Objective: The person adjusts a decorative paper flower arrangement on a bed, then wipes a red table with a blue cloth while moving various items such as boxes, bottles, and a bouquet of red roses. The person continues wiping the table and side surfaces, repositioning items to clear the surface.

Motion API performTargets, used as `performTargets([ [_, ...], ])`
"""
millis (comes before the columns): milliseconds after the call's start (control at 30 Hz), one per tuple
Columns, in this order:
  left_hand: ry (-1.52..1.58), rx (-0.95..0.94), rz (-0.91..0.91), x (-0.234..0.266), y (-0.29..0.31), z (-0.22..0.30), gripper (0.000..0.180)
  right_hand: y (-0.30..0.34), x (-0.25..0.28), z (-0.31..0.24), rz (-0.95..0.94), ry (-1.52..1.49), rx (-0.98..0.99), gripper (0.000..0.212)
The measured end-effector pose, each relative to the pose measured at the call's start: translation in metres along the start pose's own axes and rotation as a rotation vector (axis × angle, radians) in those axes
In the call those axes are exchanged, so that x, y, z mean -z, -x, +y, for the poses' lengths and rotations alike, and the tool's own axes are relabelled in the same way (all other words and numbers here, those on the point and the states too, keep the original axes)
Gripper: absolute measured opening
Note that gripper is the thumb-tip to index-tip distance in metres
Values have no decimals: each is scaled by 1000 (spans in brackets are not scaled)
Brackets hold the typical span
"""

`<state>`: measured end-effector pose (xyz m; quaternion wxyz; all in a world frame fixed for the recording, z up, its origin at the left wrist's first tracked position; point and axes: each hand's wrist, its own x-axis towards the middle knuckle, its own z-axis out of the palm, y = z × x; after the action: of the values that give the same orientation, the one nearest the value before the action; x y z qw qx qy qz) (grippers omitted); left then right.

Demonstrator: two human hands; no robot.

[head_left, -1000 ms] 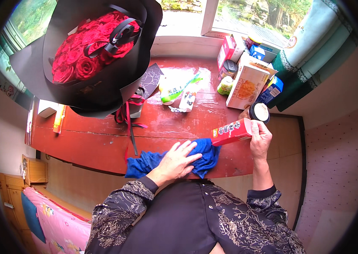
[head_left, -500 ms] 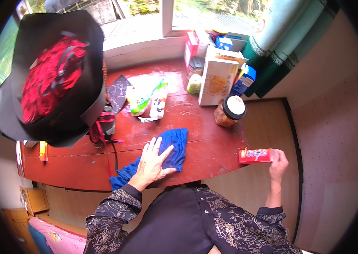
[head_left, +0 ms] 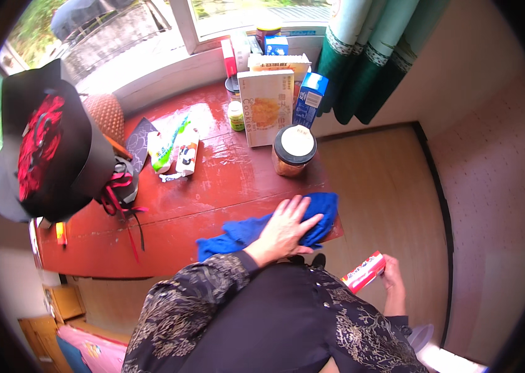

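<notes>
1 blue cloth (head_left: 237,233) lies bunched at the near right corner of the red table (head_left: 225,193), beneath the left hand (head_left: 285,230) with fingers spread flat, while the right hand (head_left: 393,275), past the edge, grips 1 red-and-white box (head_left: 364,272), and 1 lidded jar (head_left: 290,163) stands behind the cloth.

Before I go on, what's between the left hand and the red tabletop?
A blue cloth: the head view shows the left hand spread on top of it, and the red tabletop beneath.

Red table (head_left: 169,230) is bearing a blue cloth (head_left: 234,235) beneath the left fingers (head_left: 311,223).
Beyond them, a jar (head_left: 294,152) and white box (head_left: 267,109) are standing.
</notes>
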<state>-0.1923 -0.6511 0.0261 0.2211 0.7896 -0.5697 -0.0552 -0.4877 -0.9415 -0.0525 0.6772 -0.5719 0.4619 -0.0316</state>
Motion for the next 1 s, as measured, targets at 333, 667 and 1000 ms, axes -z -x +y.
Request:
performTargets([
  [333, -304, 139, 16, -91, -107, 43, 17, -30, 35, -9, 66, -610, -118, 64],
  [667, -383, 22, -249, -95, -156, 92, 20, 61, 109, 70, -435, -378, 16, 55],
  [1000, 134, -2, -281, -296, -194, 114, 35, 201, 168, 110, 438, -469, 126, 46],
])
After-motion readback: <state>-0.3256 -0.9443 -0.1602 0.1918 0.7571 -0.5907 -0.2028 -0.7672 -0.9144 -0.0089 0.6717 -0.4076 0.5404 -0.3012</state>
